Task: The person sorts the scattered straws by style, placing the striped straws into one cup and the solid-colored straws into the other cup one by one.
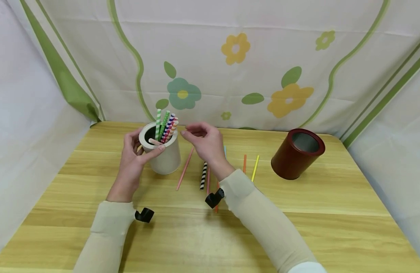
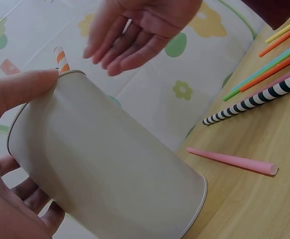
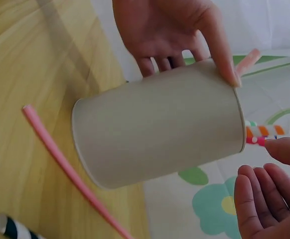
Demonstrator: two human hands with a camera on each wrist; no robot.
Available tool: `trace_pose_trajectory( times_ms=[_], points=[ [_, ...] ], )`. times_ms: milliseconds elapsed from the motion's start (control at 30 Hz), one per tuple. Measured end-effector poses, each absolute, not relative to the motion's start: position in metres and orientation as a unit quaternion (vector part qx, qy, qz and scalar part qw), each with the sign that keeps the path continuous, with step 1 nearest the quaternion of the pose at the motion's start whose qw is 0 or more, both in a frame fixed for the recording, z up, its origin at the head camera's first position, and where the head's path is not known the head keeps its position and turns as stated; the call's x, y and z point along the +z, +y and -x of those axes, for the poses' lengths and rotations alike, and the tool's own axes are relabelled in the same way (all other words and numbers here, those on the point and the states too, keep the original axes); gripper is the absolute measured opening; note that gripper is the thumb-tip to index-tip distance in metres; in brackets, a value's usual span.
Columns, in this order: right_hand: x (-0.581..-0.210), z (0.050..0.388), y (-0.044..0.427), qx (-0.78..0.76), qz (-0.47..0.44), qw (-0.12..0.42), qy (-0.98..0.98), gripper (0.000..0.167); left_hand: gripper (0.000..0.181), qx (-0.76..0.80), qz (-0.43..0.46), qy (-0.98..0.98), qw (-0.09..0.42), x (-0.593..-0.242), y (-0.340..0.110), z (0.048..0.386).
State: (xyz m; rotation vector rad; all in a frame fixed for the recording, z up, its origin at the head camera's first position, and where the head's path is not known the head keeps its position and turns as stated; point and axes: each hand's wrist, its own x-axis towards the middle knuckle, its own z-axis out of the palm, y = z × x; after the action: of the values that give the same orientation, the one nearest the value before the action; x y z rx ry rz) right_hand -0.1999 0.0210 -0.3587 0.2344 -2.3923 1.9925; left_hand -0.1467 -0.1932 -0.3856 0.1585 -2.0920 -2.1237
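Note:
A white can [image 1: 165,157] stands upright at the left of the table, holding several patterned paper straws [image 1: 167,127] and a pale pink one leaning at its front rim. My left hand [image 1: 131,163] grips the can, thumb on the rim and fingers round the far side. Just right of the straws hovers my right hand [image 1: 206,146], its fingers loosely bent and holding nothing; in the right wrist view its thumb is close to the orange-striped straw [image 3: 264,130], and whether they touch I cannot tell.
On the table [image 1: 182,235] lie a pink straw [image 1: 185,168], a black-and-white striped straw [image 1: 203,176], an orange one [image 1: 245,163], a yellow one [image 1: 255,168] and several others partly under my right arm. A dark red can [image 1: 296,155] stands at the right. A flowered curtain hangs behind.

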Motion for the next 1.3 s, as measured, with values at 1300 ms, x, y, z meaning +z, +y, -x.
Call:
trace_pose_trajectory(
  times_ms=[1300],
  points=[
    [-0.434,0.213,0.056,0.468,0.027,0.001,-0.883,0.019,0.083,-0.712,-0.062,-0.694,0.088,-0.386,-0.193,0.147]
  ],
)
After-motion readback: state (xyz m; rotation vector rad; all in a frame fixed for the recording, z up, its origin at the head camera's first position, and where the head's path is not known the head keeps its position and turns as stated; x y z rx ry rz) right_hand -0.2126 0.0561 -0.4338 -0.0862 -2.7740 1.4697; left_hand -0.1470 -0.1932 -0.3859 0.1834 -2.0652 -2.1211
